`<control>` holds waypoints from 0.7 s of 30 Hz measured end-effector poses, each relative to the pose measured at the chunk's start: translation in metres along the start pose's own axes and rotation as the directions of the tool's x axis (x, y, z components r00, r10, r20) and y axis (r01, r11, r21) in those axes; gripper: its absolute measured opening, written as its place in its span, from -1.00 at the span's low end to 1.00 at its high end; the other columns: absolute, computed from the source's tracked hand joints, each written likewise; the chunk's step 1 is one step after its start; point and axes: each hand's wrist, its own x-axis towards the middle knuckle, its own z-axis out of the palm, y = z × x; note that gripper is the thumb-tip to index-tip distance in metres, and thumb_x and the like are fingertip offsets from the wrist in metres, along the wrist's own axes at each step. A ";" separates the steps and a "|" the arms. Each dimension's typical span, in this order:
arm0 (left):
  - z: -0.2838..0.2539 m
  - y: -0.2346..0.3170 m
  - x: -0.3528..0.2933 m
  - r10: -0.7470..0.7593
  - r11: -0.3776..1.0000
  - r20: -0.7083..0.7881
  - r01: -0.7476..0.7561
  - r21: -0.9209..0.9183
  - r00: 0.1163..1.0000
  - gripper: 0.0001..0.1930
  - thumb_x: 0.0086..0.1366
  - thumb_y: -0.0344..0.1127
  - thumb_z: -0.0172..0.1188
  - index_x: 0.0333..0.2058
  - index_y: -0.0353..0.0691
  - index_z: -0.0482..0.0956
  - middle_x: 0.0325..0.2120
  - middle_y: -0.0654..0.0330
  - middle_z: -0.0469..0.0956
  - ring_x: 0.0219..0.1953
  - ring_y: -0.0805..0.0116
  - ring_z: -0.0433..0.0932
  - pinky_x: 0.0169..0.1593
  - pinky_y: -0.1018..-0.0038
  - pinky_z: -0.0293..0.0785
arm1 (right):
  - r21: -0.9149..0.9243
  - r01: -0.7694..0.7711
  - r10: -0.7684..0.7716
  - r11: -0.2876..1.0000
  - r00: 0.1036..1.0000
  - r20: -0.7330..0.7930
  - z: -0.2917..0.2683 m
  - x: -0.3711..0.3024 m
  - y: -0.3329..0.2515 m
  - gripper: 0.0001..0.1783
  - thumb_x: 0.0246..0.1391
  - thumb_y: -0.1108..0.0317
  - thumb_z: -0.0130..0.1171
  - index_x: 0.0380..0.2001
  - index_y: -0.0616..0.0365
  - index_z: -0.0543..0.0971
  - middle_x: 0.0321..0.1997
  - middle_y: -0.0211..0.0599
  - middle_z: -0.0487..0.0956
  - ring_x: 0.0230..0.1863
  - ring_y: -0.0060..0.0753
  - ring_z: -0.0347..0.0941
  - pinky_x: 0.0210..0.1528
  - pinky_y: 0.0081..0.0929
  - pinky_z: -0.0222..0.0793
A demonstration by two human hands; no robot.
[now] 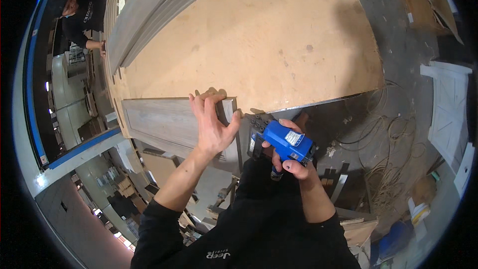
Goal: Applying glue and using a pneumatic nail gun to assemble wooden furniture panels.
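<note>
A blue and black nail gun (285, 140) is in my right hand (294, 167), its fingers wrapped round the handle. The gun's dark nose and magazine point left, close to the end of a grey-brown framed wooden panel (164, 119). At that end, my left hand (211, 124) grips the panel's corner. Its fingers hook over the far edge and the thumb reaches toward the gun. The panel lies along the near edge of the light wooden worktable (279, 45) and sticks out over it. A small gap seems to part the nose from the panel.
Long grey boards (144, 20) lie stacked on the table's far left, where a person (87, 15) in black works. Coiled hose (388, 164) lies on the floor at right. A white panelled piece (448, 104) and cardboard boxes (423, 0) stand farther right.
</note>
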 end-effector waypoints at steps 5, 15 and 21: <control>0.000 -0.003 -0.001 0.017 1.000 -0.037 -0.017 0.014 0.999 -0.48 0.11 -0.25 0.36 0.01 -0.29 0.42 -0.06 -0.13 0.40 0.08 -0.21 0.33 0.44 -0.29 -0.21 | -0.091 0.036 -0.038 0.995 0.999 -0.019 0.011 -0.011 -0.026 0.15 -0.19 0.21 0.43 0.46 0.13 0.08 0.03 0.14 0.59 -0.57 -0.46 0.51 -0.48 -0.56 0.47; -0.029 -0.012 -0.020 -0.094 0.991 -0.097 0.083 -0.104 0.991 -0.39 0.23 -0.04 0.34 0.16 -0.19 0.42 0.12 -0.06 0.37 0.31 -0.16 0.25 0.43 -0.35 -0.22 | -0.808 0.038 -0.245 0.588 0.960 -0.133 0.163 0.001 -0.183 -0.08 -0.14 0.49 0.38 0.39 0.10 0.35 0.30 0.00 0.49 0.02 -0.10 0.59 -0.01 -0.27 0.54; -0.046 -0.103 -0.140 -0.636 0.755 -0.483 0.617 -0.224 0.602 -0.25 0.36 -0.11 0.22 0.41 -0.22 0.13 0.33 -0.20 0.22 0.40 -0.23 0.12 0.46 -0.21 -0.16 | -0.849 0.167 -0.366 -0.502 0.848 0.383 0.135 0.132 -0.180 -0.20 -0.09 0.50 0.35 0.32 0.07 0.43 0.05 -0.01 0.55 -0.11 0.19 0.53 0.07 -0.06 0.47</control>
